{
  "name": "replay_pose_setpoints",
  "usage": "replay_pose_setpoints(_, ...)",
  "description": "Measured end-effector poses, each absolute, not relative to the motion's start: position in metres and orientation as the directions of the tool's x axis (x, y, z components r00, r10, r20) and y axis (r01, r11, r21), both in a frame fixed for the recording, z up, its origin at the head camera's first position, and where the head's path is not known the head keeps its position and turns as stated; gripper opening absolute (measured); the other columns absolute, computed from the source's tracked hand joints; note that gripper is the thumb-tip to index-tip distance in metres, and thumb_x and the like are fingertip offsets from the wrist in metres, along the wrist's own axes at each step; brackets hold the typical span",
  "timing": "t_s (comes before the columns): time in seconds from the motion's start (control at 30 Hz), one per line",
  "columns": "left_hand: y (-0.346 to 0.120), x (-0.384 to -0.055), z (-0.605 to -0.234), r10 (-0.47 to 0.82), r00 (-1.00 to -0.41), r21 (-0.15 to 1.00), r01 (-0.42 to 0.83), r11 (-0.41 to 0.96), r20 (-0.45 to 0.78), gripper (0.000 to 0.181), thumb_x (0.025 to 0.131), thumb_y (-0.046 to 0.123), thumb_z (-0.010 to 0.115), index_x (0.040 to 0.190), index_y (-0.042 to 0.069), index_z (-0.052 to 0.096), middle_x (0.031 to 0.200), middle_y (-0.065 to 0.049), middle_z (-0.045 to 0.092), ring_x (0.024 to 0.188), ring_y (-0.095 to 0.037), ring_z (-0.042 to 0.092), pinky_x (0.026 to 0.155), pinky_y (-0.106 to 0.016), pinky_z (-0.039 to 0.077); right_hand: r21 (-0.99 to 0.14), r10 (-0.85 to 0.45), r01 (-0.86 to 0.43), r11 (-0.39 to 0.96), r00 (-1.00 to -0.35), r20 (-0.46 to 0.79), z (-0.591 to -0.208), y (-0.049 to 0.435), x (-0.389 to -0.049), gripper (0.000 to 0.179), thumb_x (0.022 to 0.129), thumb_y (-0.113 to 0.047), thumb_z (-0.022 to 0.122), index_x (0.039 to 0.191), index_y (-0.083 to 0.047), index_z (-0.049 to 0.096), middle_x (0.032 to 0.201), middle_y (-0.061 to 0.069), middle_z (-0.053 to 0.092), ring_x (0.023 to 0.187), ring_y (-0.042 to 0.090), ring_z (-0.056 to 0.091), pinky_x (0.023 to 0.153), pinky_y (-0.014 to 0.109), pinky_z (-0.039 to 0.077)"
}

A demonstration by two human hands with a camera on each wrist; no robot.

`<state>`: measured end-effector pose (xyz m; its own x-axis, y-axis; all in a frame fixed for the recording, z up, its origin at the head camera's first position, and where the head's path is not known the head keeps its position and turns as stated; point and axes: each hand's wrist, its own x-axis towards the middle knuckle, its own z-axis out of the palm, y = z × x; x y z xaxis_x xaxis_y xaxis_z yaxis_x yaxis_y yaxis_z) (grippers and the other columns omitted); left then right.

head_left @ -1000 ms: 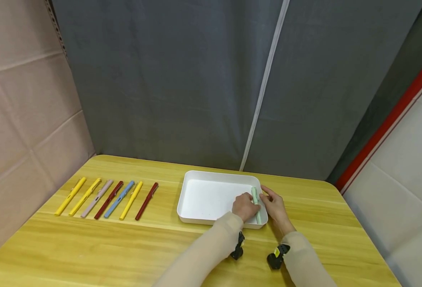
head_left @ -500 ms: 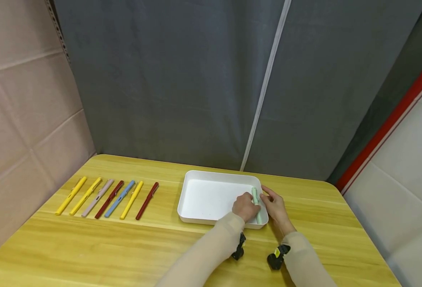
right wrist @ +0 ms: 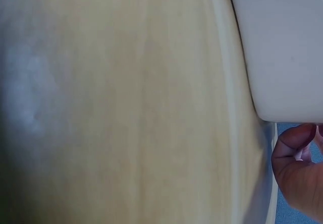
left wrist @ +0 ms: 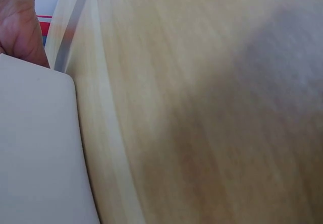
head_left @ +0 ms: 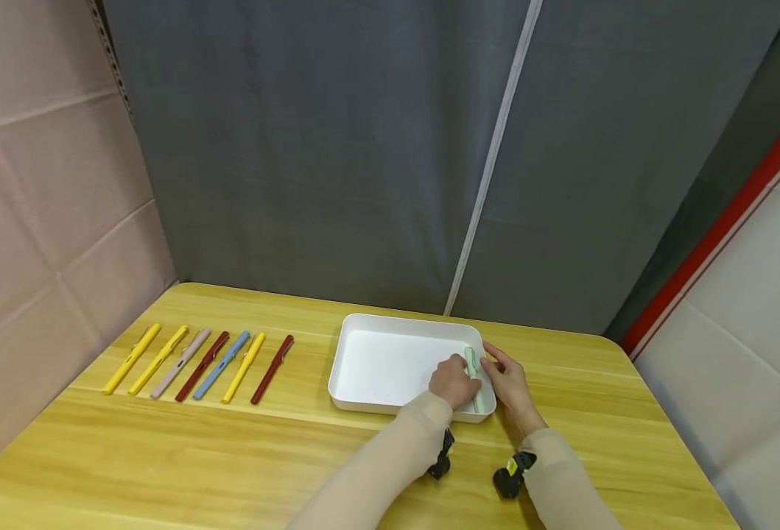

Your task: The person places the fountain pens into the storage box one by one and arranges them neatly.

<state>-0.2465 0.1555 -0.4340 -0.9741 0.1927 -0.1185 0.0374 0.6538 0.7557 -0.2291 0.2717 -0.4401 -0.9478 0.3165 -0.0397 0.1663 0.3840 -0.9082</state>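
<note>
In the head view my left hand (head_left: 454,383) reaches over the front wall into a white tray (head_left: 383,364). Its thumb lies across a mint-green pen (head_left: 479,402), which it pinches along the tray's right inner side; the fingertips are partly hidden. My right hand (head_left: 510,384) grips the tray's right wall from outside, thumb at the rim. The right wrist view shows that hand (right wrist: 303,176) with a bent thumb under the tray corner (right wrist: 287,57). In the left wrist view the tray wall (left wrist: 35,143) fills the left side, and the right hand (left wrist: 21,32) appears beyond it.
Left of the tray lies a row of several pens: yellow (head_left: 132,358), pale pink (head_left: 180,364), blue (head_left: 222,365) and dark red (head_left: 272,369) among them. They rest on a wooden table (head_left: 197,456). A grey curtain (head_left: 310,162) hangs behind its far edge.
Both hands keep their places at the tray and the pen. Only a very slight shift of the head view shows.
</note>
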Motion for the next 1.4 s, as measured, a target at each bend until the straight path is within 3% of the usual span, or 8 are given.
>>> replay_pose_setpoints(0.57, 0.1547, -0.2464, -0.4322, 0.203, -0.972, 0.752, 0.046, 0.658, -0.118, 0.03, 0.082, 0.024, 0.069, 0.102, 0.004, 0.059, 0.087, -0.009, 0.063, 0.075, -0.02, 0.057, 0.07, -0.031, 0.05, -0.903, 0.31, 0.149, 0.403, -0.951, -0.019, -0.4418, 0.272, -0.229, 0.043, 0.098, -0.015, 0.049, 0.139, -0.006, 0.044, 0.11, 0.019, 0.055, 0.083, 0.014, 0.045, 0.065, 0.015, 0.042)
replay_pose_setpoints(0.9, 0.1531, -0.2464, -0.4323, 0.206, -0.972, 0.763, 0.047, 0.645, -0.114, 0.028, 0.081, 0.024, 0.07, 0.099, 0.005, 0.059, 0.085, -0.008, 0.062, 0.074, -0.019, 0.057, 0.068, -0.03, 0.05, -0.901, 0.312, 0.142, 0.409, -0.95, -0.009, -0.4416, 0.2717, -0.2293, 0.042, 0.098, -0.015, 0.05, 0.139, -0.006, 0.045, 0.098, 0.013, 0.055, 0.08, 0.013, 0.044, 0.063, 0.016, 0.041)
replay_pose_setpoints(1.4, 0.1536, -0.2475, -0.4352, 0.21, -0.971, 0.767, 0.05, 0.64, -0.112, 0.031, 0.081, 0.025, 0.071, 0.101, 0.005, 0.059, 0.085, -0.007, 0.062, 0.074, -0.018, 0.056, 0.068, -0.029, 0.049, -0.911, 0.314, 0.163, 0.378, -0.949, -0.04, -0.4391, 0.2703, -0.2277, 0.042, 0.098, -0.016, 0.05, 0.139, -0.006, 0.045, 0.099, 0.012, 0.054, 0.081, 0.013, 0.044, 0.064, 0.017, 0.043)
